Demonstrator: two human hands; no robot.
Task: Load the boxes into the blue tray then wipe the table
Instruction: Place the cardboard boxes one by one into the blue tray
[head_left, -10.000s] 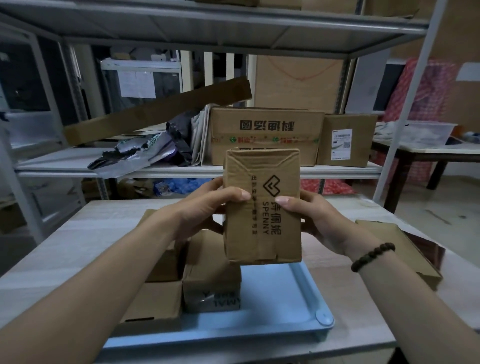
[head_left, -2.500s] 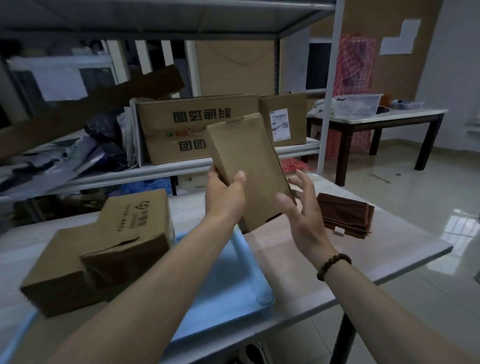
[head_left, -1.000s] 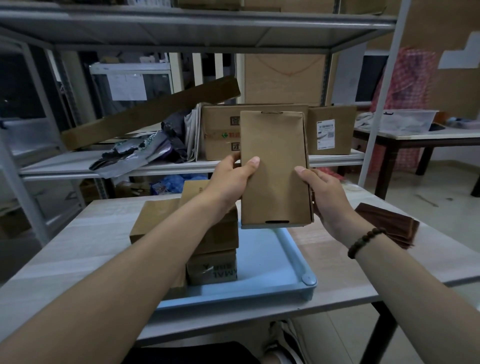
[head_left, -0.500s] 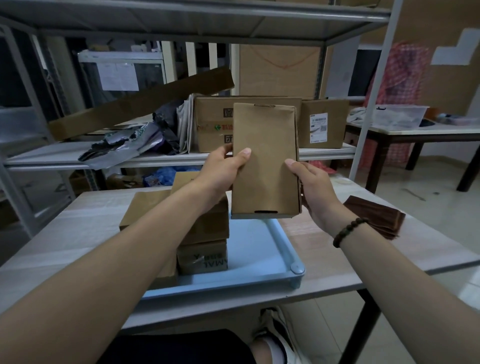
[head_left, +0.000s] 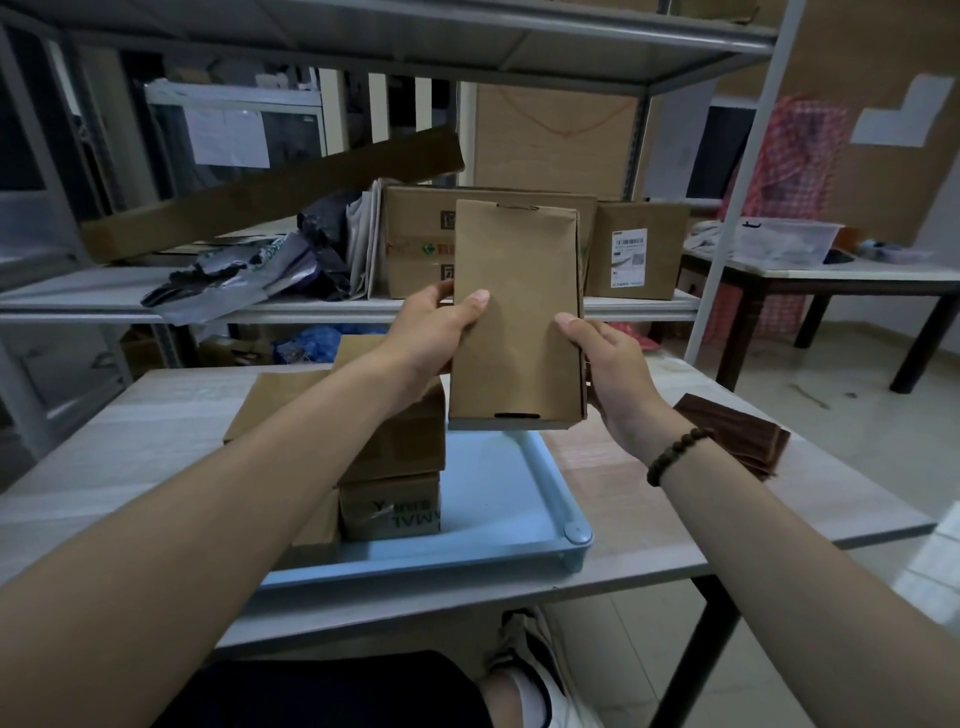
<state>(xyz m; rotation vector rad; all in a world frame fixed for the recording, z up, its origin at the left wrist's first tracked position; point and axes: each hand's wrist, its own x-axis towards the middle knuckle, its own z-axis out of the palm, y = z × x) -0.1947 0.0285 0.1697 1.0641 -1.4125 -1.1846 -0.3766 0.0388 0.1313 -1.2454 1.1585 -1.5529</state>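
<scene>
I hold a flat brown cardboard box (head_left: 517, 317) upright in the air above the blue tray (head_left: 498, 499). My left hand (head_left: 434, 332) grips its left edge and my right hand (head_left: 605, 364) grips its right edge. In the left half of the tray stand several brown boxes: a stacked pair (head_left: 395, 467) and a lower one (head_left: 275, 400) behind my left forearm. The right half of the tray is bare. A folded brown cloth (head_left: 737, 441) lies on the wooden table (head_left: 623, 483) to the right of the tray.
A metal shelf rack (head_left: 322, 306) stands just behind the table with large cartons (head_left: 415, 244), bags and a long cardboard strip. Its white upright post (head_left: 727, 223) rises at the table's right rear corner. A dark-legged table (head_left: 831, 275) stands at the far right.
Since 2.5 s ago I have swung the box from over the table's right side to upright over the tray, both hands now on it. In the last second it has barely moved.
</scene>
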